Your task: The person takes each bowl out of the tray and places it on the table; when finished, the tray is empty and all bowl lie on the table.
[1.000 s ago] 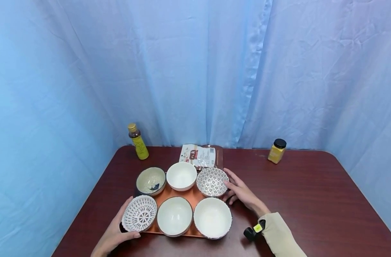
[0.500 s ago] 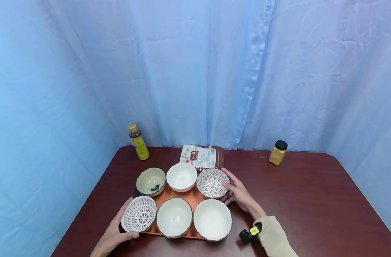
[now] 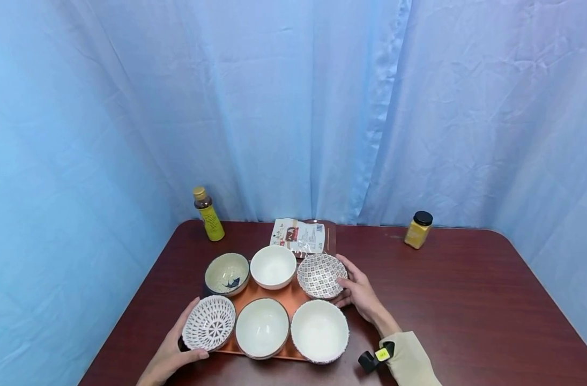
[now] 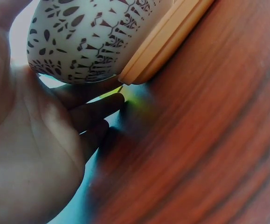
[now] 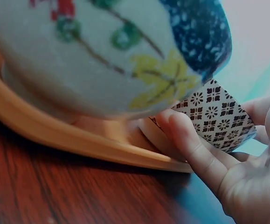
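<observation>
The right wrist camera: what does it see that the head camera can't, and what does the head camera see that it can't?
Only the right wrist view shows the yellow leaf and green circles on the painted bowl's outside. Only the head view shows the yellow-green bottle, black-lidded yellow jar, food pouch and left grip. Both show the right grip holding the flower-tile bowl, the orange tray and wooden table.

Six bowls (image 3: 262, 328), one tray (image 3: 294, 294), one bottle (image 3: 210, 221), one jar (image 3: 417, 234), one packet (image 3: 304, 238)
</observation>
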Action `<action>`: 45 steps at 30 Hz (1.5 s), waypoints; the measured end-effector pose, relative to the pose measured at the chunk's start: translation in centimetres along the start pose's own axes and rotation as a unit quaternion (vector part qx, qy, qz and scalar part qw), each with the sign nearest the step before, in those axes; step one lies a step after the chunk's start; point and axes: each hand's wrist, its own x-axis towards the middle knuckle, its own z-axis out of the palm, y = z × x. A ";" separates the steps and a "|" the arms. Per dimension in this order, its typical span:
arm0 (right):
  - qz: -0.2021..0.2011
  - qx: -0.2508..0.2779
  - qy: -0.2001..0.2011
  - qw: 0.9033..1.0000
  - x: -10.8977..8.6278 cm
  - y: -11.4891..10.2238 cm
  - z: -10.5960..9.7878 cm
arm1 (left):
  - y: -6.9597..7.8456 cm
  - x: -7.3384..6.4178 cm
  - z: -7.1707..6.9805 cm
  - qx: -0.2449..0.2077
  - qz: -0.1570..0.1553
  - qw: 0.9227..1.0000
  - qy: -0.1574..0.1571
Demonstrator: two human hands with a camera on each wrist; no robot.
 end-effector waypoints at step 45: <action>-0.032 0.048 0.124 0.991 -3.3 -1.7 -7.8 | 0.5 0.1 -0.1 0.019 -0.016 1.000 -0.012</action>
